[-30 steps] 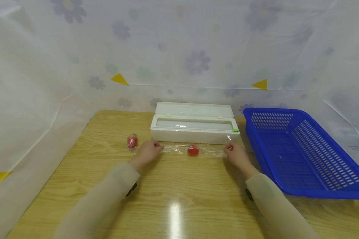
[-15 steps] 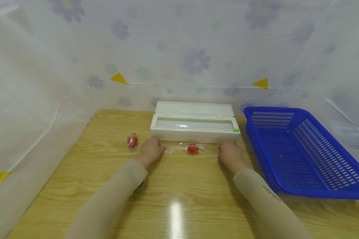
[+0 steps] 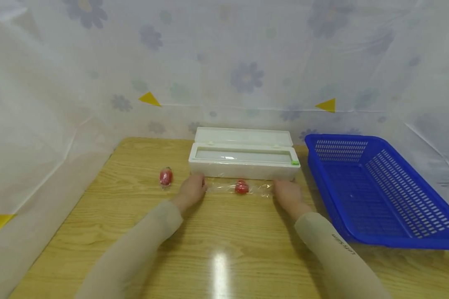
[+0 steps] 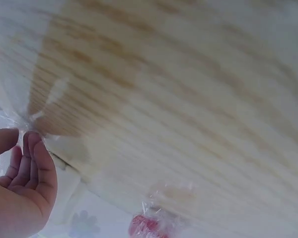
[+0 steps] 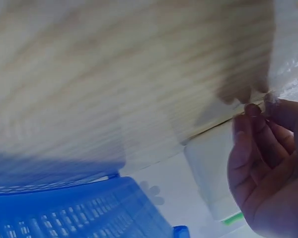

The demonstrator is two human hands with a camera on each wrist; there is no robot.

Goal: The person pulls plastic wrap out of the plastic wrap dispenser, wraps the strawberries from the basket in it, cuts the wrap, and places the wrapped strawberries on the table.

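A strip of cling film (image 3: 220,186) stretches across the table between my two hands. Wrapped in its middle is a small round red fruit (image 3: 241,187). My left hand (image 3: 191,190) pinches the left end between thumb and fingertips, and the gathered film (image 4: 26,120) shows there in the left wrist view. On the other side my right hand (image 3: 288,197) pinches the right end; crinkled film (image 5: 297,89) runs off from its fingertips in the right wrist view. Left of my left hand lies a red, strawberry-like fruit (image 3: 166,177) in film, with a bit of green on top.
Just behind the hands stands a white film dispenser box (image 3: 243,169), its lid (image 3: 243,136) raised and a green slider (image 3: 295,162) at its right end. A large blue plastic basket (image 3: 378,243) takes up the table's right side. A flowered sheet (image 3: 247,83) hangs behind the wooden table (image 3: 194,249).
My right hand has shifted left and my left hand slightly right, and both have turned so their backs face up. The film narrowed half a second ago and now lies wider.
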